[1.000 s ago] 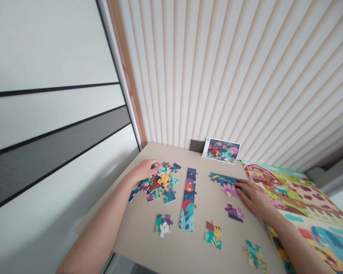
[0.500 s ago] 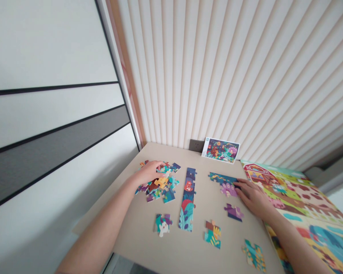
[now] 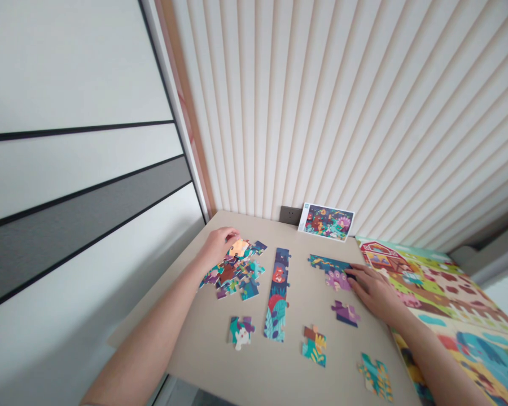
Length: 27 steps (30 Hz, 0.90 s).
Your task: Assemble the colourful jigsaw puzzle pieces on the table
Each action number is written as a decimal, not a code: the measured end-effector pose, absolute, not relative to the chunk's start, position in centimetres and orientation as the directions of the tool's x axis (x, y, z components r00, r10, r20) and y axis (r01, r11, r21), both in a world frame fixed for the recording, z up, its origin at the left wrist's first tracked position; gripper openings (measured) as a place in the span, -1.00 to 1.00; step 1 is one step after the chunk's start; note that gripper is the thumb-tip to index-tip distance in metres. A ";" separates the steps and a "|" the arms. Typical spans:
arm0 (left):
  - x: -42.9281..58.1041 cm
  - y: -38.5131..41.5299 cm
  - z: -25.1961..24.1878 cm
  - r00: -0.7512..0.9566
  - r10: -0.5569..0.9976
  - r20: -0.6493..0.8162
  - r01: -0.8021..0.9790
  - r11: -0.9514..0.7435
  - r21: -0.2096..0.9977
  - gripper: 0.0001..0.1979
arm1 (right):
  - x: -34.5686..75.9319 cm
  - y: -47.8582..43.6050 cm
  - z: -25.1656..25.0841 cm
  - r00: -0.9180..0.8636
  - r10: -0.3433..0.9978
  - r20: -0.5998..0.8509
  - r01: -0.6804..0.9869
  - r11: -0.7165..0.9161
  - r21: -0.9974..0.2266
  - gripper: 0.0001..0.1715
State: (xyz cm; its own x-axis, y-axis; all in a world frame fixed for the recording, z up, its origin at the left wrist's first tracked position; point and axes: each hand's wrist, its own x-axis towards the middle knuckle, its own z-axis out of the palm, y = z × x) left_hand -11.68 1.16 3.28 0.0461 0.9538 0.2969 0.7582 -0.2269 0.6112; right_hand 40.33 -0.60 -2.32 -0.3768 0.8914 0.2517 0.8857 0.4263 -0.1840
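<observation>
My left hand (image 3: 220,246) is over the back of a heap of loose puzzle pieces (image 3: 232,276). Its fingertips are closed at the edge of an orange-yellow puzzle piece (image 3: 239,248), which sits at the top of the heap. Farther right, my right hand (image 3: 373,287) rests on the table with its fingers closed over a dark blue puzzle piece (image 3: 353,276). That piece lies at the right end of some joined blue and purple pieces (image 3: 331,264). Part of it is hidden under the fingers.
A joined vertical strip (image 3: 278,293) lies mid-table. Loose pieces lie nearer me: a white-animal piece (image 3: 241,332), a purple piece (image 3: 345,313), a brown-teal piece (image 3: 314,345) and a leafy piece (image 3: 376,376). A picture card (image 3: 327,222) leans at the wall. A farm puzzle (image 3: 440,282) covers the right side.
My left hand has shifted slightly back and left over the heap. The orange-yellow piece has moved toward the back with it, uncovering brown pieces. My right hand has stayed put.
</observation>
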 end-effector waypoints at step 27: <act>-8.4 -0.4 3.1 0.406 0.772 0.490 0.693 -0.609 0.386 -0.70 | 40.1 -0.8 -2.2 -0.382 0.887 0.258 0.883 0.433 -0.180 -0.54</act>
